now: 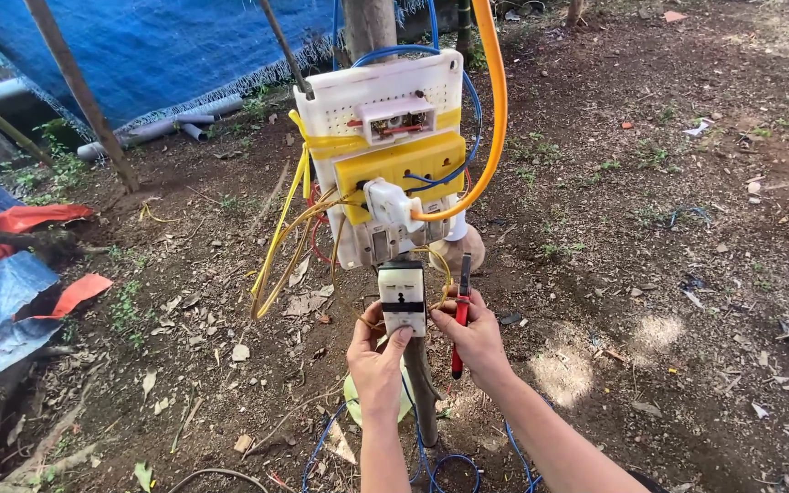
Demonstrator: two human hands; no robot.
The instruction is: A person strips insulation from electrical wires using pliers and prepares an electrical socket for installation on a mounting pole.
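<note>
Outdoors, dirt ground [668, 274], blue tarp [166, 46] behind. Left hand [376, 361] clamped on white socket [403, 298] just below pole-mounted white board [390, 137]; right hand [478, 336] gripping red-handled tool [460, 319], touching socket.

We are finding no package, sign or screen in this view. 1 narrow black band is crossing the white socket [402, 294] at centre frame, below the yellow-and-white board [394, 100]; whether it is a label, we cannot tell.
</note>
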